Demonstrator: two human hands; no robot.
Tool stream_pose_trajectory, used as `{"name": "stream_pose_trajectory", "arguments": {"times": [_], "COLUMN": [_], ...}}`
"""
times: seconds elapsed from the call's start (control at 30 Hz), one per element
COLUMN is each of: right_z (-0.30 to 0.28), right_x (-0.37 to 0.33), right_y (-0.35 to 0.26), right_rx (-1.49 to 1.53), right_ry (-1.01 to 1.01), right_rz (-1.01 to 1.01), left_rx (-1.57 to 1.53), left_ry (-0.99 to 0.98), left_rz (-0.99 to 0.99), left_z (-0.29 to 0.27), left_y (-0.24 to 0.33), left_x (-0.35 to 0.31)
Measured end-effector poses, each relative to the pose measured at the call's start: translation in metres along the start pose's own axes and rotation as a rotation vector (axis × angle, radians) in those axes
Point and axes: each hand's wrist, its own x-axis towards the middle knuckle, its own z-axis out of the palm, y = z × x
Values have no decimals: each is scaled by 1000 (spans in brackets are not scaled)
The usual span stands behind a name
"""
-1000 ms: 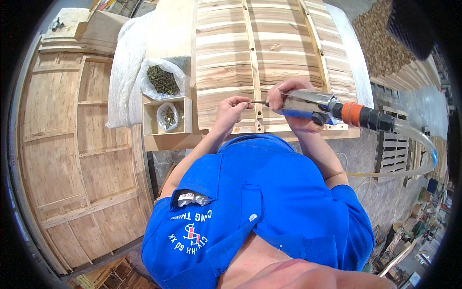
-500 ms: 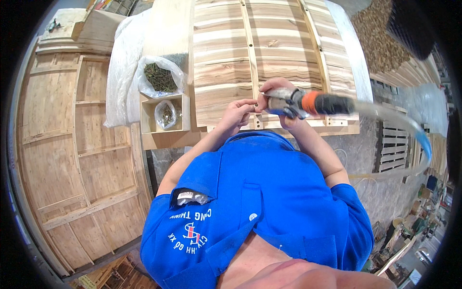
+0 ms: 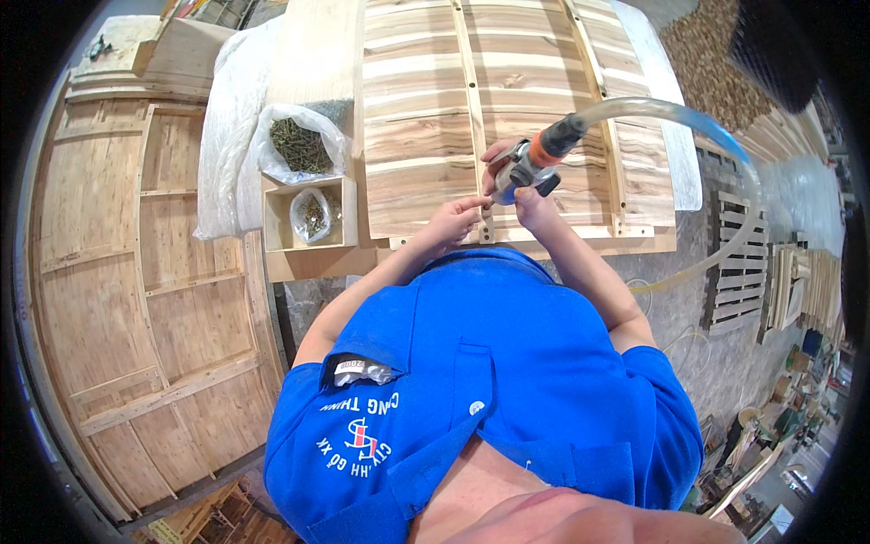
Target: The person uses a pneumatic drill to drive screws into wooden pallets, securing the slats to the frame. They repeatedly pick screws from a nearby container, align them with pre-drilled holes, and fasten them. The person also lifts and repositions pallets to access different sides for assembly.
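Observation:
My right hand (image 3: pixel 536 210) is wrapped round a pneumatic screwdriver (image 3: pixel 519 170), a silver and black tool with an orange ring and a clear air hose (image 3: pixel 666 107). Its working end is over a narrow wooden strip (image 3: pixel 475 118) that runs along the slatted wooden panel (image 3: pixel 412 136). Close beside that end, the fingers of my left hand (image 3: pixel 450 223) are pinched together at the strip. Whatever sits between those fingertips is too small to make out. Dark holes dot the strip, some of them near my hands.
Left of the panel stand a plastic bag of dark screws (image 3: pixel 304 145) and a small wooden box (image 3: pixel 275 240) with a bag of small hardware (image 3: pixel 312 216). A second strip (image 3: pixel 603 100) crosses the panel on the right. Large framed wooden panels (image 3: pixel 100 272) lie farther left; a slatted pallet (image 3: pixel 736 263) is at right.
The screwdriver has turned from lying rightward to a steeper tilt, its hose end swinging up and left. My right hand has shifted with it, while my left hand stays nearly in place.

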Motion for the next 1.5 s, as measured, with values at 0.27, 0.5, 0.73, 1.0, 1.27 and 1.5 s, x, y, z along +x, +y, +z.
{"name": "stream_pose_trajectory", "arguments": {"times": [0.27, 0.5, 0.73, 1.0, 1.27, 1.5], "right_z": [-5, -5, -4, 25, 25, 33], "right_x": [4, 0, -4, -8, -5, -13], "right_y": [15, 14, 19, 2, 4, -13], "right_rx": [-59, -85, -64, 12, -15, 53], "right_ry": [-7, 4, -4, -79, -47, -8], "right_rz": [-37, -21, 64, 134, 56, -39], "left_rx": [946, 1087, 1109, -412, -669, -615], "left_ry": [560, 499, 472, 176, 207, 132], "left_rz": [446, 498, 423, 260, 216, 240], "left_z": [-4, -3, 11, -44, -59, -43], "left_y": [43, 35, 46, 23, 35, 28], "left_x": [54, 73, 53, 47, -10, -28]}}
